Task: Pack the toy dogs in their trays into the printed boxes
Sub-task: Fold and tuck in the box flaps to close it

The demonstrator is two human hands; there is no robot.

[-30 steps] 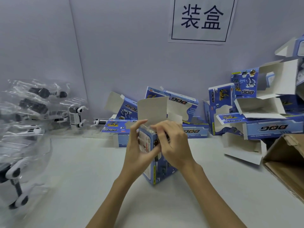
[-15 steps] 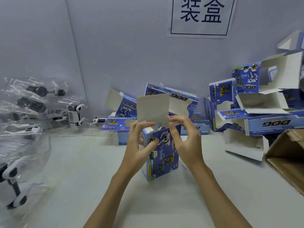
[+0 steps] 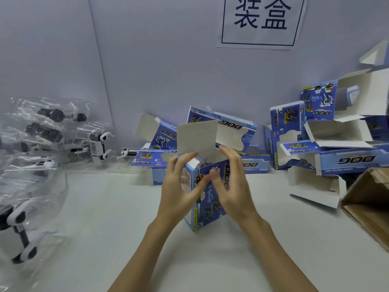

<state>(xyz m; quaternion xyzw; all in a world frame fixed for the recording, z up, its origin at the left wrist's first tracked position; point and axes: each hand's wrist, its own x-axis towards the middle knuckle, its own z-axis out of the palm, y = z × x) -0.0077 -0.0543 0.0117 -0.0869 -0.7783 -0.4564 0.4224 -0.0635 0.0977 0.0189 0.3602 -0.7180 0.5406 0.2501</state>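
The blue box (image 3: 207,197) stood upright at the table's centre, long axis vertical, its open top lid (image 3: 196,140) raised toward twelve o'clock. The left hand (image 3: 179,192) gripped its left side, thumb across the front; the right hand (image 3: 233,186) clasped its right side, fingers blurred. The white table (image 3: 105,228) met a pale wall (image 3: 157,60). Empty boxes (image 3: 336,157) lay at two o'clock, bagged toy dogs (image 3: 42,133) at nine.
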